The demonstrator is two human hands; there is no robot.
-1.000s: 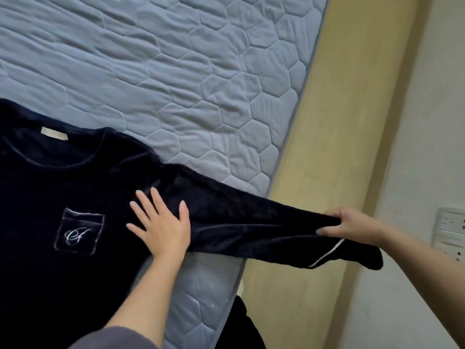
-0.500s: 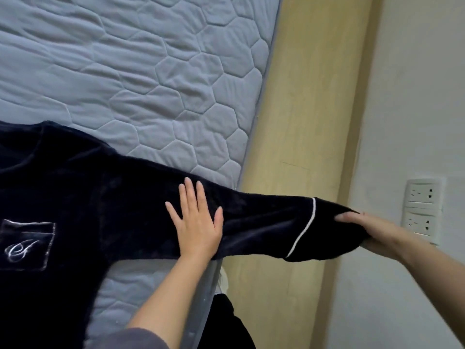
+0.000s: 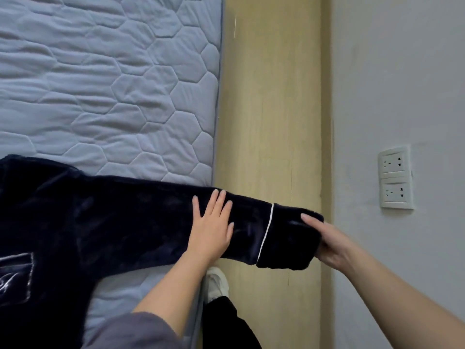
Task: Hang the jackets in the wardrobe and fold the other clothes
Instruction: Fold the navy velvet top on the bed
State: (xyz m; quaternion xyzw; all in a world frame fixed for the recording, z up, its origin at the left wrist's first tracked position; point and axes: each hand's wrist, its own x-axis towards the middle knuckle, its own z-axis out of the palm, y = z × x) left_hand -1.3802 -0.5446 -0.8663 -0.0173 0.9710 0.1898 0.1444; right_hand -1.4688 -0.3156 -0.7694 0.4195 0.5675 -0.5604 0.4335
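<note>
dark top [image 3: 100,222] body past the left edge; right hand [image 3: 332,245] fingers under cuff [image 3: 289,238]

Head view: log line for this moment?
left hand flat on dark navy velvet top's sleeve | right hand grips its white-piped cuff | sleeve overhangs grey quilted mattress edge

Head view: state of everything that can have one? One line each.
dark top: body spread flat on the mattress.
sleeve: stretched straight out, past the mattress edge.
cuff: off the mattress, held in the air.
left hand: open, flat, pressing the sleeve near the mattress edge.
right hand: grips the cuff end.
wall sockets: nothing plugged in.
</note>
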